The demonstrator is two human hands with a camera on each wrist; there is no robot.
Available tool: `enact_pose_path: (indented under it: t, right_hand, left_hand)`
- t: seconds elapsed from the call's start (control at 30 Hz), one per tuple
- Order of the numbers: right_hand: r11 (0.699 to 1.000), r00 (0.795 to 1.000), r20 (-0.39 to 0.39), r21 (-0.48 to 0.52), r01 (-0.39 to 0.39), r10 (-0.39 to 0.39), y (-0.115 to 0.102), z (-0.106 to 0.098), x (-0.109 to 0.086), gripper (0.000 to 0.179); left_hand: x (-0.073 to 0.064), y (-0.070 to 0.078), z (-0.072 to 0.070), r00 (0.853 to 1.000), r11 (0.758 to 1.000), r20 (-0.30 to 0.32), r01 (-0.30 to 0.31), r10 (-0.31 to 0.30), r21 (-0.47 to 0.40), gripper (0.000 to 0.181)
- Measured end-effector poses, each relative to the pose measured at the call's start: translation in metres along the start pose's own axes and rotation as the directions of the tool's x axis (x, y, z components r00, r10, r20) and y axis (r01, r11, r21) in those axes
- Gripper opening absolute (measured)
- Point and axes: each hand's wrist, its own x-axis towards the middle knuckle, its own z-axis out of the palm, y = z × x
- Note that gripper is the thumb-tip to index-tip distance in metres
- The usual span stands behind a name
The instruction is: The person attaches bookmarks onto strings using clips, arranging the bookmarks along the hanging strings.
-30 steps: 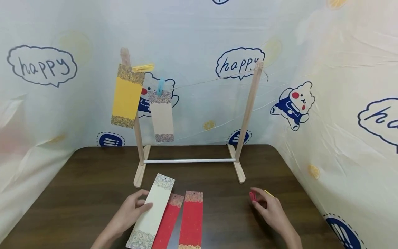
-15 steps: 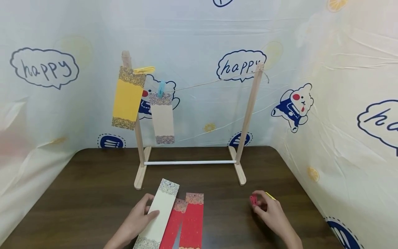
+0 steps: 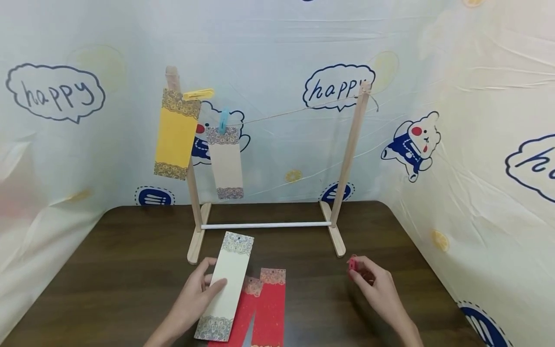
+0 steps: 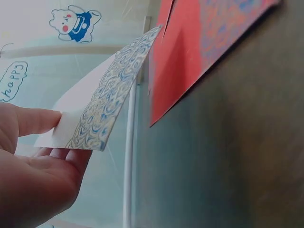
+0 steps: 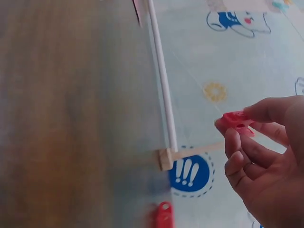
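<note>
My left hand (image 3: 192, 296) pinches a long cream card (image 3: 231, 279) with lace-patterned ends, thumb on its face and fingers behind. The card is tilted and lifted over two red cards (image 3: 270, 308) lying on the table. In the left wrist view, the cream card (image 4: 104, 99) stands apart from the red ones. On the right, my right hand (image 3: 381, 289) pinches a small red clothespin (image 3: 352, 263) between thumb and fingertips, above the table. The right wrist view shows this red clothespin (image 5: 236, 119) clearly.
Behind the hands stands a wooden frame (image 3: 347, 159) with a string (image 3: 282, 114) across it. A yellow clip (image 3: 198, 94) holds a yellow card (image 3: 175, 137); a blue clip (image 3: 223, 121) holds a white card (image 3: 226, 166). Another red piece (image 5: 164, 217) lies low in the right wrist view.
My left hand has shifted slightly right and raised the cream card, bringing it more upright. The right hand has lifted a little with the red clothespin. Hanging cards have not moved.
</note>
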Motion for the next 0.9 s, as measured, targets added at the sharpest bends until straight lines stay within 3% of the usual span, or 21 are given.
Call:
enact_pose_path:
  t: [0.2,0.33,0.57,0.9]
  right_hand:
    - [0.997,0.997,0.026,0.008,0.071,-0.071,-0.03,-0.002,0.014,0.004]
    - [0.987,0.986,0.05,-0.01,0.159,-0.158,-0.03,-0.004,0.03,0.003]
    - [0.959,0.963,0.063,-0.102,0.266,-0.26,-0.056,-0.012,0.056,0.043]
    - [0.933,0.935,0.148,-0.114,0.341,-0.323,-0.092,-0.016,0.083,0.032]
  left_hand:
    - [0.003,0.013,-0.003,0.997,0.996,-0.023,-0.077,0.078,0.049,0.04]
    - [0.007,0.02,-0.005,0.993,0.991,-0.028,-0.116,0.118,0.072,0.036]
    - [0.018,0.035,-0.007,0.984,0.979,-0.021,-0.175,0.178,0.105,0.031]
    - [0.028,0.052,-0.008,0.968,0.964,-0.012,-0.247,0.249,0.101,0.031]
